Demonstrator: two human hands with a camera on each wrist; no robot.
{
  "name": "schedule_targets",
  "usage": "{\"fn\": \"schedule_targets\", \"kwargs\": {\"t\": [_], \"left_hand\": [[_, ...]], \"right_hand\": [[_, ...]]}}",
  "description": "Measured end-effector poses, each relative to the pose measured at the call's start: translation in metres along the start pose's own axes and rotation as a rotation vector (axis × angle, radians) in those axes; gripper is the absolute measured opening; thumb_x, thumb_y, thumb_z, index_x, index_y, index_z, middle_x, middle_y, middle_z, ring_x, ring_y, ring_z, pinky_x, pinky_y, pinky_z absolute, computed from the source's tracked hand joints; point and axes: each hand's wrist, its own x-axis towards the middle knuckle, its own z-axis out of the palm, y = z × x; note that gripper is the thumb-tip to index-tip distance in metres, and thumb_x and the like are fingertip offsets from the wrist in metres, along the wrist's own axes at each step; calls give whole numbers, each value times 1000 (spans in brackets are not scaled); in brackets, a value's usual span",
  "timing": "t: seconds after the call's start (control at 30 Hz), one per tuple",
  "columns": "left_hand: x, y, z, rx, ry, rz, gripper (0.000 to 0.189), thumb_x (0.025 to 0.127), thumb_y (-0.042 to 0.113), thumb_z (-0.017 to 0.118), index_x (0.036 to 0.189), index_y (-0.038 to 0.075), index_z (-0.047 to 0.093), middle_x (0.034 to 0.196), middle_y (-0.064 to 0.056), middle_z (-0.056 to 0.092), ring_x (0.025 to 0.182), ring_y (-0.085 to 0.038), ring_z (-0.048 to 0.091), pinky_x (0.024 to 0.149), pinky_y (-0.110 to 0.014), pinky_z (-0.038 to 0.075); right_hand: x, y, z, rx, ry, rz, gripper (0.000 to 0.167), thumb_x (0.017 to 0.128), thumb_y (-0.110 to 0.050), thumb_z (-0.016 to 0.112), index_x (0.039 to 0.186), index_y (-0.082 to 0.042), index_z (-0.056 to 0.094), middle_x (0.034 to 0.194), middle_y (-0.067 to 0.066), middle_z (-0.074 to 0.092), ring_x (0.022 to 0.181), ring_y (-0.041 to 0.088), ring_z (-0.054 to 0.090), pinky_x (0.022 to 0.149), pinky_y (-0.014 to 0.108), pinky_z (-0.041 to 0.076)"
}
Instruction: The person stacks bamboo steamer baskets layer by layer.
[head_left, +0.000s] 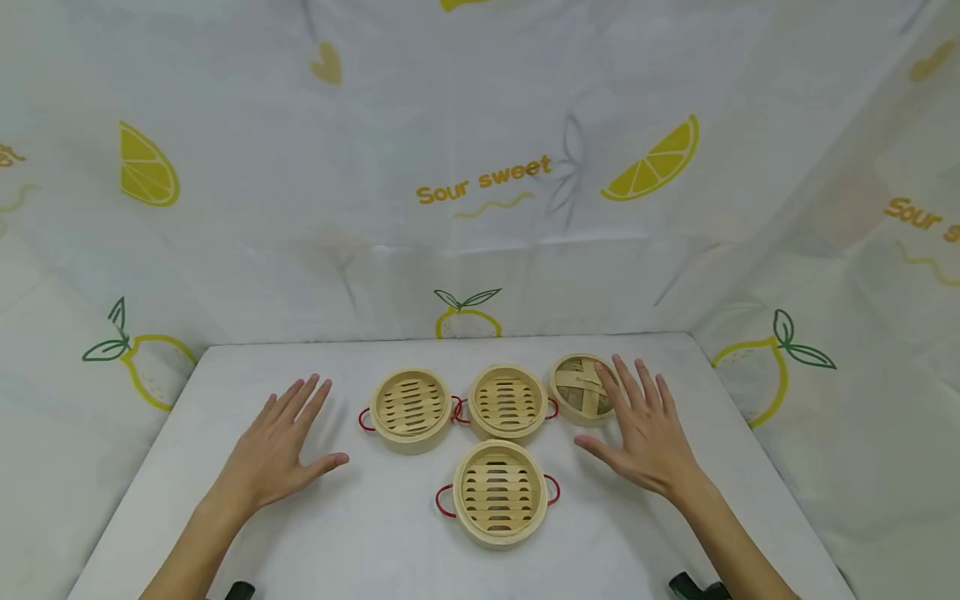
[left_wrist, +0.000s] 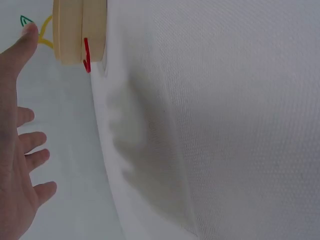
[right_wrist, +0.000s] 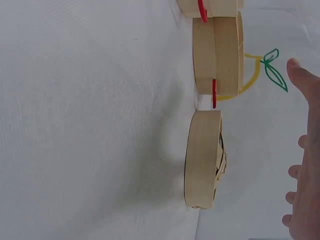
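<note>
Three small bamboo steamer baskets with slatted bottoms and red handles stand on the white table: a left one [head_left: 412, 405], a middle one [head_left: 507, 403] and a front one [head_left: 500, 493]. A woven bamboo steamer lid [head_left: 582, 388] lies at the back right. My left hand [head_left: 276, 447] hovers left of the baskets with fingers spread, holding nothing. Over the table at the right, my right hand [head_left: 643, 427] is likewise spread and holds nothing; its fingertips overlap the lid in the head view. In the right wrist view the lid [right_wrist: 203, 159] sits apart from that hand.
A white cloth-covered table [head_left: 360, 550] carries everything. Behind it and at both sides hangs a pale curtain [head_left: 480, 258] printed with lemons and lettering. Dark objects [head_left: 696, 587] show at the bottom edge beside the forearms.
</note>
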Motion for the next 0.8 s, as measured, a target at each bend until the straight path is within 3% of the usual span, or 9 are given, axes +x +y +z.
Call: {"fn": "schedule_targets", "kwargs": {"t": [0.27,0.53,0.8], "left_hand": [[0,4,4,-81,-18,4,110,86,68,81,169,11,36,170,-20,45,154,-44,47,123,-66,45],[0,8,9,-177,-42,-2,103,88,61,84,167,11,40,166,-17,50,148,-42,54,101,-65,62],[1,10,9,-221,-103,-16,98,90,54,86,164,7,42,157,-21,55,141,-46,59,99,-66,63]], "right_hand": [[-2,-5,-3,86,-17,10,112,85,-68,78,173,-18,28,179,18,28,163,52,24,128,77,24],[-6,-15,-5,233,-66,20,121,79,-61,86,174,-23,22,178,21,28,161,55,27,125,78,27],[-10,-21,-3,380,-120,6,121,76,-51,93,173,-18,27,176,18,33,160,52,29,120,82,30]]}}
